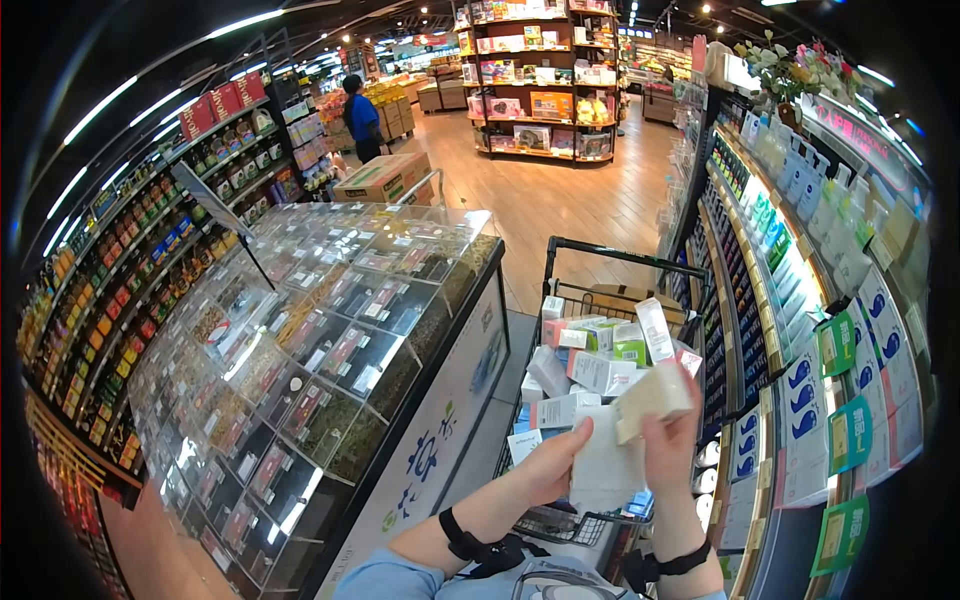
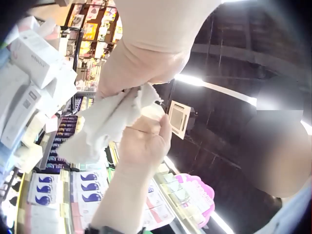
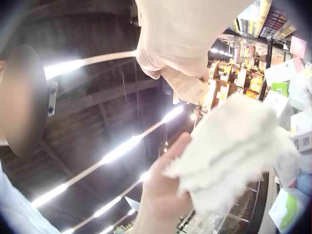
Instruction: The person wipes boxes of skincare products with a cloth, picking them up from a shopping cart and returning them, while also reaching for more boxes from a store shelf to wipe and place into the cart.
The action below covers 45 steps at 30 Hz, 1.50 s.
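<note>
Over a shopping cart (image 1: 627, 257) heaped with small boxes, both hands are raised close together. My left hand (image 1: 556, 466) grips a folded white cloth (image 1: 607, 470), thumb on its top. Soft, ragged-edged layers of the cloth (image 3: 229, 151) show in the right wrist view. Just to the right, my right hand (image 1: 672, 440) holds a small cream box (image 1: 652, 398), tilted, which overlaps the cloth in the head view. In the right wrist view the box (image 3: 187, 87) sticks out below the curled fingers. The left wrist view shows the cloth (image 2: 105, 124) hanging from my left hand (image 2: 146, 61).
Clear-lidded bulk food bins (image 1: 330, 370) stand left of the cart. Shelves of bottles and boxes (image 1: 800, 400) line the right side close by. Ahead, a display rack (image 1: 540, 100) rises from the wooden floor (image 1: 520, 190), and a person in blue (image 1: 362, 118) stands farther left.
</note>
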Available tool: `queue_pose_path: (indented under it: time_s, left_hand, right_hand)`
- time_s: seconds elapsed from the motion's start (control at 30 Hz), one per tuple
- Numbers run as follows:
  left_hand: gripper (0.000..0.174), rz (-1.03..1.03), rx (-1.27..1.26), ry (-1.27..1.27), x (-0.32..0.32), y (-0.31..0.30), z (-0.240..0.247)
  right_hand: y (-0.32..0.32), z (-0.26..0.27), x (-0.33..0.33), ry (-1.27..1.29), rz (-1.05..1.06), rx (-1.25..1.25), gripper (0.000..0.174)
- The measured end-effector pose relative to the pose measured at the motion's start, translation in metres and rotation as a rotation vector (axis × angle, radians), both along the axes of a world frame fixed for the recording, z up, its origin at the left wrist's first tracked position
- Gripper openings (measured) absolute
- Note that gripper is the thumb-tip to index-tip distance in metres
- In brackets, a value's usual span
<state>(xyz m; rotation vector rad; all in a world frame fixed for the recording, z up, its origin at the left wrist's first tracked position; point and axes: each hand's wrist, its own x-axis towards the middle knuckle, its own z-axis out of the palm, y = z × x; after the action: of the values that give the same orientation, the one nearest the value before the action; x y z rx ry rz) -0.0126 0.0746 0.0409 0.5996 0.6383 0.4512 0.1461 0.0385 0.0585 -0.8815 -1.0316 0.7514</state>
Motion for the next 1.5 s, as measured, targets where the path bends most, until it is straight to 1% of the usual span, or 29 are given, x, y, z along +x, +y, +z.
queue_pose_path:
  time_s: [0.03, 0.13, 0.2, 0.27, 0.37, 0.43, 0.47, 0.5, 0.53, 0.57, 0.6, 0.63, 0.67, 0.7, 0.73, 0.77, 0.87, 1.0, 1.07, 1.1, 1.17, 1.2, 1.23, 1.27, 1.33, 1.37, 1.4, 1.43, 1.5]
  left_hand:
    - [0.051, 0.016, -0.097, -0.131, 0.000, 0.002, 0.001]
    - [0.054, 0.053, -0.104, -0.103, -0.007, 0.007, 0.001]
    - [0.054, 0.079, -0.123, -0.115, -0.011, 0.009, 0.005]
    - [0.054, 0.105, -0.151, -0.131, -0.014, 0.010, 0.004]
    - [0.054, 0.158, -0.154, -0.199, -0.017, 0.014, 0.001]
    - [0.053, 0.277, -0.097, -0.228, -0.021, 0.016, 0.004]
    - [0.053, 0.279, -0.098, -0.226, -0.022, 0.015, 0.010]
    - [0.053, 0.354, -0.006, -0.197, -0.023, 0.013, 0.019]
    - [0.053, 0.428, 0.086, -0.167, -0.023, 0.011, 0.023]
    - [0.053, 0.428, 0.086, -0.166, -0.023, 0.010, 0.016]
    - [0.053, 0.314, 0.372, 0.046, -0.022, 0.009, 0.004]
    - [0.054, 0.192, 0.651, 0.260, -0.019, 0.009, -0.005]
    - [0.054, 0.192, 0.650, 0.260, -0.012, 0.004, 0.000]
    - [0.053, 0.160, 1.045, 0.304, -0.003, -0.006, 0.009]
    - [0.055, 0.120, 1.440, 0.342, 0.003, -0.013, 0.014]
    - [0.061, 0.122, 1.449, 0.325, 0.004, -0.016, 0.013]
    - [0.061, 0.035, 1.516, 0.357, 0.000, -0.021, 0.018]
    - [0.062, -0.007, 1.484, 0.386, -0.003, -0.026, 0.017]
    - [0.061, 0.130, 1.472, 0.346, -0.003, -0.026, 0.010]
    - [0.061, 0.128, 1.471, 0.345, -0.004, -0.025, 0.008]
    - [0.054, 0.236, 1.201, 0.222, -0.009, -0.023, 0.002]
    - [0.054, 0.235, 1.200, 0.221, -0.012, -0.021, -0.001]
    - [0.052, 0.229, 1.063, 0.168, -0.016, -0.019, -0.005]
    - [0.050, 0.221, 0.926, 0.116, -0.019, -0.018, -0.010]
    - [0.046, 0.265, 0.899, 0.110, -0.021, -0.019, -0.013]
    - [0.043, 0.301, 0.787, 0.105, -0.021, -0.020, -0.010]
    - [0.041, 0.335, 0.675, 0.101, -0.022, -0.021, -0.009]
    - [0.041, 0.335, 0.676, 0.101, -0.022, -0.020, -0.008]
    - [0.039, 0.438, 0.383, -0.024, -0.021, -0.015, -0.005]
  right_hand:
    - [0.003, -0.011, -0.004, -0.073, 0.070, -0.006, 0.073]
    - [-0.001, -0.006, -0.012, 0.023, 0.158, -0.032, 0.075]
    - [0.000, -0.012, -0.005, -0.005, 0.176, -0.035, 0.078]
    - [-0.003, -0.013, -0.004, 0.007, 0.261, -0.053, 0.078]
    - [-0.008, -0.017, -0.006, -0.100, 0.264, -0.056, 0.080]
    - [-0.011, -0.013, -0.010, -0.057, 0.260, -0.064, 0.076]
    - [-0.012, -0.012, -0.012, -0.013, 0.251, -0.071, 0.072]
    - [-0.010, -0.017, -0.010, -0.010, 0.252, -0.072, 0.072]
    - [-0.007, -0.026, -0.007, 0.130, 0.211, -0.206, 0.065]
    - [-0.005, -0.032, -0.006, 0.270, 0.168, -0.339, 0.059]
    - [-0.004, -0.034, -0.008, 0.270, 0.169, -0.338, 0.059]
    - [-0.003, -0.035, -0.009, 0.400, 0.242, -0.334, 0.052]
    - [-0.003, -0.036, -0.011, 0.530, 0.316, -0.329, 0.046]
    - [-0.003, -0.031, -0.016, 0.530, 0.315, -0.331, 0.046]
    - [-0.003, -0.021, -0.022, 0.600, 0.314, -0.339, 0.047]
    - [-0.003, -0.013, -0.025, 0.670, 0.312, -0.345, 0.050]
    - [0.002, -0.006, -0.014, 0.760, 0.283, -0.330, 0.053]
    - [0.006, -0.011, -0.004, 0.770, 0.318, -0.216, 0.053]
    - [0.004, -0.003, -0.008, 0.721, 0.352, -0.213, 0.051]
    - [0.003, 0.001, -0.012, 0.671, 0.384, -0.211, 0.048]
    - [0.003, 0.003, -0.019, 0.641, 0.338, -0.243, 0.047]
    - [0.003, 0.004, -0.020, 0.610, 0.294, -0.274, 0.046]
    - [0.002, 0.001, -0.016, 0.589, 0.345, -0.274, 0.041]
    - [0.001, 0.003, -0.018, 0.589, 0.343, -0.274, 0.041]
    - [0.000, 0.008, -0.024, 0.567, 0.302, -0.318, 0.045]
    - [-0.001, 0.008, -0.025, 0.567, 0.301, -0.318, 0.045]
    - [-0.002, 0.007, -0.026, 0.511, 0.350, -0.294, 0.050]
    - [-0.003, 0.006, -0.026, 0.455, 0.398, -0.270, 0.056]
    - [-0.001, 0.001, -0.027, 0.413, 0.345, -0.262, 0.060]
